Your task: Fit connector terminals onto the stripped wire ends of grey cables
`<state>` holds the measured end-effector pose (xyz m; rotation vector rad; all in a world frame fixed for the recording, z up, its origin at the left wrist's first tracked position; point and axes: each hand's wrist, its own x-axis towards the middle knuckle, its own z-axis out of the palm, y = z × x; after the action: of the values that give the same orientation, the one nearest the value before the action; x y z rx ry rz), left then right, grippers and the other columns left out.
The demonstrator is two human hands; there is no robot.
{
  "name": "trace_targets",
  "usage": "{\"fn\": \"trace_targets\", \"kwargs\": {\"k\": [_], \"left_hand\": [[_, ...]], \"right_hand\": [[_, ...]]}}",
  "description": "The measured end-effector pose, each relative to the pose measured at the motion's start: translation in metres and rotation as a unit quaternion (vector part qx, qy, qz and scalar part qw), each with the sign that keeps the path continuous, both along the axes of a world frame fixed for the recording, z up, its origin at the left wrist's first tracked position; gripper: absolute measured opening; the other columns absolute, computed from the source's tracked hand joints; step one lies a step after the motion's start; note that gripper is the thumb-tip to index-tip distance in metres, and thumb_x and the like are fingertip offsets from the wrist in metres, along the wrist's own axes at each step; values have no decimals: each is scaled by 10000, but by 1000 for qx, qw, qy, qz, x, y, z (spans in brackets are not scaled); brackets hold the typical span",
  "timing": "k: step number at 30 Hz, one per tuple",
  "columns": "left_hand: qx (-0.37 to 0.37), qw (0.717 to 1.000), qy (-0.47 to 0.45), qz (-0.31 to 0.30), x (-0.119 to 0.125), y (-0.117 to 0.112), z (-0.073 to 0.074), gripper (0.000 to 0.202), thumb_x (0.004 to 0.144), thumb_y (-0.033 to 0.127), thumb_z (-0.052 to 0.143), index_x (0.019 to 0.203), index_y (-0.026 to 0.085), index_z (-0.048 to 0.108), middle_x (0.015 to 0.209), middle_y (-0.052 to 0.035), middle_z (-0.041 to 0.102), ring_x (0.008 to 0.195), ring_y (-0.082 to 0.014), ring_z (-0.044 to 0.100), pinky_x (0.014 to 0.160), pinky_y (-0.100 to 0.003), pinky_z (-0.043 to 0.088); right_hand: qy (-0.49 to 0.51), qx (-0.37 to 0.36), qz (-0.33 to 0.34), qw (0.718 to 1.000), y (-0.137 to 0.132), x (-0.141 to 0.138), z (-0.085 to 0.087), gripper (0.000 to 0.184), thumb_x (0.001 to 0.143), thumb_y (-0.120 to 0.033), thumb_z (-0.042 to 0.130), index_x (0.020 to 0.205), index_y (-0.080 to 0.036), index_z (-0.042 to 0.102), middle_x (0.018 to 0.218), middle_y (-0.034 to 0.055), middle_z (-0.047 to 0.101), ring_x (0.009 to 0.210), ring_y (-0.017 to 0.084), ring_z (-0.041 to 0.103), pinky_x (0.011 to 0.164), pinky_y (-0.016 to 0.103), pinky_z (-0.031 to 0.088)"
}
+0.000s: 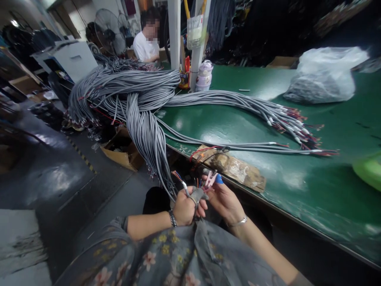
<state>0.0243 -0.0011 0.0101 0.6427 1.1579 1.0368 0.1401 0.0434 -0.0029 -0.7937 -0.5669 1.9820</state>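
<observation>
Grey cable point(187, 192) leaned upper-left from the closed left hand point(183, 207); just right, the right hand point(228, 203) pinched a pink clip point(210, 179).

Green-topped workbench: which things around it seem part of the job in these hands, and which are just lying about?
Likely part of the job:
slim grey cable end with coloured wires, in the left hand
small pink clip, in the right hand
long, bundled grey cables

Apparently just lying about:
bulging translucent white plastic bag
pale lilac, rounded container
</observation>
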Motion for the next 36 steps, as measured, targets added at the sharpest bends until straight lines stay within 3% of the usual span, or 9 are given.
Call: {"fn": "trace_targets", "kwargs": {"k": [6, 16, 24, 31, 36], "left_hand": [[-27, 999, -15, -12, 0, -3, 1, 504, 577, 647, 647, 611, 160, 520, 418, 24, 524, 264, -72, 416, 289, -189, 224], [-44, 997, -68, -17, 4, -5, 8, 534, 515, 657, 688, 599, 157, 521, 402, 25, 519, 263, -81, 427, 272, -187, 212], [-16, 998, -58, -28, -2, -10, 3, 524, 586, 662, 653, 615, 159, 512, 406, 26, 521, 270, -79, 441, 283, -181, 220], [37, 996, 2, -76, -14, -13, 0, 505, 661, 656, 604, 617, 162, 510, 461, 4, 561, 319, -80, 477, 305, -176, 262], [74, 988, 81, -111, -18, -14, 4, 470, 711, 611, 583, 589, 160, 528, 462, -1, 551, 340, -77, 471, 341, -181, 298]], "right_hand": [[23, -28, -16, 999, 0, 0, -2, 166, 680, -402, 744, 777, -270, 715, 683, -11, 680, 619, 175, 592, 657, 328, 507], [61, -53, 4, 997, -3, 3, -3, 181, 730, -433, 699, 801, -266, 701, 667, -20, 676, 604, 180, 592, 672, 342, 525], [80, -16, 4, 997, -6, 6, -5, 274, 777, -524, 615, 795, -264, 699, 895, -5, 717, 774, 170, 629, 727, 311, 516], [-5, -1, 133, 991, -8, 25, -2, 418, 698, -593, 661, 805, -193, 712, 747, 44, 692, 625, 146, 606, 602, 271, 489], [-122, 69, 202, 969, -9, 33, 13, 424, 629, -548, 742, 781, -156, 684, 692, 34, 655, 590, 126, 568, 561, 251, 441]]}}
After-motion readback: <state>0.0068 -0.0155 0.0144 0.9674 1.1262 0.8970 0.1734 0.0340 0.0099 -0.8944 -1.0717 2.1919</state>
